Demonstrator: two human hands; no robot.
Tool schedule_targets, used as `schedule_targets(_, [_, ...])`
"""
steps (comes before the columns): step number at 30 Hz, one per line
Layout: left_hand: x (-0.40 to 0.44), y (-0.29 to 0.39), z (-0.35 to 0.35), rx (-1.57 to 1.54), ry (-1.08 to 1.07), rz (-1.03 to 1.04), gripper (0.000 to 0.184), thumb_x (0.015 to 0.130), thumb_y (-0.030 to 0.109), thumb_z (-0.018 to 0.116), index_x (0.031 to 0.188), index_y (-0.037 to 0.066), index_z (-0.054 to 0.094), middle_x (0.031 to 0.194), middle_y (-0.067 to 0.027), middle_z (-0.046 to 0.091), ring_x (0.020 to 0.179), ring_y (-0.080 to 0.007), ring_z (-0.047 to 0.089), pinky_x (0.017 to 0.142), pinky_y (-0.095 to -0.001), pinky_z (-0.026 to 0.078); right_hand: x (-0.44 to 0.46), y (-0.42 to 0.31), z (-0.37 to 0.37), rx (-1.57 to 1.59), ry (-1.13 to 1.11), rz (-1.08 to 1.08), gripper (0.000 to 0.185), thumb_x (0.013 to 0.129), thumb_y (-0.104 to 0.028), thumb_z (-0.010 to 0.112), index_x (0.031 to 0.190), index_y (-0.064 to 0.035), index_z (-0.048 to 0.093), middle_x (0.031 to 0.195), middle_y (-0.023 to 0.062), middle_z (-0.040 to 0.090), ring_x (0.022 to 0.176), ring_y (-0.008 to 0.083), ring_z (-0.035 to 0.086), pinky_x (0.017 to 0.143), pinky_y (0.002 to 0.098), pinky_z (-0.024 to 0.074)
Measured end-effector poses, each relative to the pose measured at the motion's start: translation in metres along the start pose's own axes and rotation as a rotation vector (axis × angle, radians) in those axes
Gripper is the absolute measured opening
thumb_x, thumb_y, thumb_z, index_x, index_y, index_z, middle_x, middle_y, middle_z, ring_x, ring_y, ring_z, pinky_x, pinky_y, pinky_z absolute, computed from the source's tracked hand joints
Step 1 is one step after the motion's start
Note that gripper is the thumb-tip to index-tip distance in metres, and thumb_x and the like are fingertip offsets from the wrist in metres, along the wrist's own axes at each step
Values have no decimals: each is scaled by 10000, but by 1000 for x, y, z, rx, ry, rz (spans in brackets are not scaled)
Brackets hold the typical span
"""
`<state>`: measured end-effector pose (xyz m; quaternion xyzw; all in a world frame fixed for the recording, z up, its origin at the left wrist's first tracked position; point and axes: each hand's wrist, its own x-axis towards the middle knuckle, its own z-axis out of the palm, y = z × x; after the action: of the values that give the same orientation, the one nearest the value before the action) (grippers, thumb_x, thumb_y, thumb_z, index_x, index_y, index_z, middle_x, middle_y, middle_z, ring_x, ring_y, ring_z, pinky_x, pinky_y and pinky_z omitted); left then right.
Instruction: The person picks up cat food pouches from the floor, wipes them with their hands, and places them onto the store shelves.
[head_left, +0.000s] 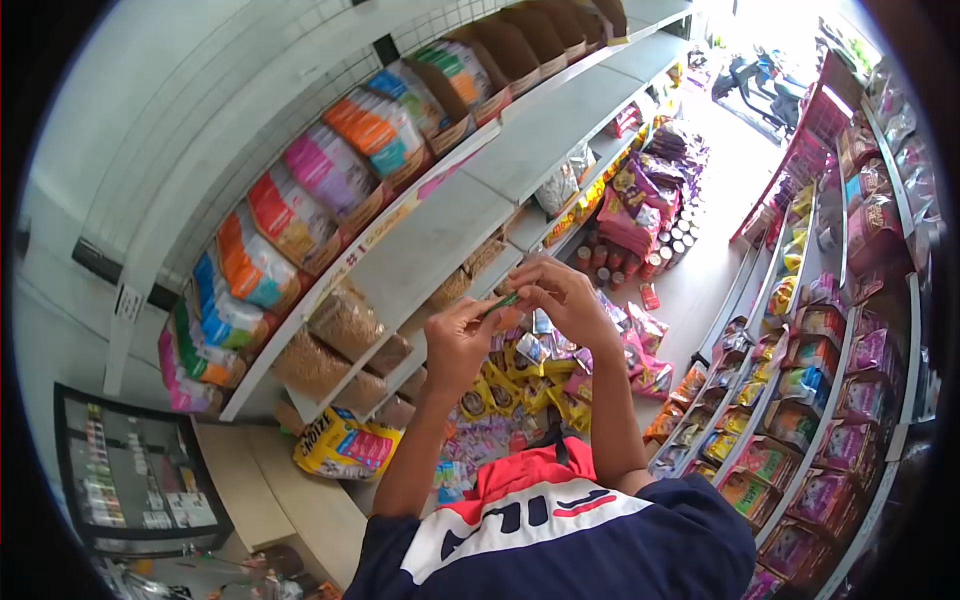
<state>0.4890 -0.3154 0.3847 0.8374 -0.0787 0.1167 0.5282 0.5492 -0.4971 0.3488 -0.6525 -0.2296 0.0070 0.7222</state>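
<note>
Both my hands are raised in front of my chest, close together. A small green item (503, 301) lies between their fingertips. My left hand (462, 335) pinches its left end, with the fingers pressed together. My right hand (563, 298) has its fingers bent around the other end. What the item is cannot be made out. Beyond and below my hands, yellow packets (500, 388) and pink packets (645, 350) are piled on the floor.
On the left stands a shelf unit (430, 235) with colourful bags on top and bags of grain below. A yellow bag (350, 447) is beneath it. Packed racks (800, 400) line the right side. Cans (667, 247) and purple bags (665, 170) stand farther along the floor.
</note>
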Motion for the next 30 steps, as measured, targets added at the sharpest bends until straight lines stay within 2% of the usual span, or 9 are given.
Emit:
schedule_targets(4, [40,22,5,-43,-5,37,273,868,152,730,1118,43,704,804,-77,687,788,-121,672,702,-272,527,47,-9,-34,-121,47,-210,137,977,-98,587,1026,24,628,945,81,681,829,126,679,696,252,542])
schedule_targets(7, [67,33,-11,-54,-134,-99,346,877,183,728,1196,64,671,890,-82,693,905,-128,666,805,-301,532,101,-50,-58,22,466,-286,148,1000,-135,566,1036,2,606,905,58,644,776,103,645,676,243,517])
schedule_targets(11, [100,23,-31,342,26,165,446,878,297,722,1274,115,628,1221,-187,607,1176,-269,574,1011,-412,439,209,-67,-93,75,554,-534,142,1002,-136,564,1006,1,599,863,47,626,743,88,623,656,245,502])
schedule_targets(13, [122,-12,-42,767,279,258,649,848,430,721,1408,176,514,1524,-223,313,1400,-402,307,1135,-535,252,267,-61,-97,53,505,-597,133,1000,-129,563,993,-1,597,862,50,630,736,89,626,653,251,505])
schedule_targets(17, [141,-71,-55,1021,534,87,853,823,519,705,1530,243,315,1609,-206,110,1461,-455,115,1145,-620,127,364,-29,-97,-6,297,-540,100,980,-94,564,961,0,593,822,62,625,693,110,616,640,273,521])
schedule_targets(20, [135,-101,-65,1160,453,110,971,804,560,695,1570,292,162,1619,-198,77,1474,-457,68,1123,-670,104,412,4,-94,-231,243,-587,82,948,-84,579,958,-5,599,815,77,618,668,126,606,628,291,532])
schedule_targets(23, [136,-112,-65,1175,464,106,961,803,565,695,1568,293,181,1623,-190,45,1476,-449,68,1117,-681,99,437,22,-92,-320,84,-380,118,909,-108,611,931,2,577,810,80,621,699,144,616,617,324,528])
schedule_targets(26, [140,-117,-63,1189,475,100,979,799,575,695,1571,289,165,1623,-189,32,1474,-454,60,1115,-684,92,429,13,-88,-651,-201,-529,137,896,-102,618,951,16,575,826,103,619,706,191,632,619,324,526])
schedule_targets(30, [140,-119,-63,1210,467,77,993,799,595,680,1574,282,144,1621,-195,32,1472,-461,48,1115,-684,80,399,-3,-64,-502,361,-777,239,881,-212,637,935,20,635,854,150,663,738,278,671,673,358,548])
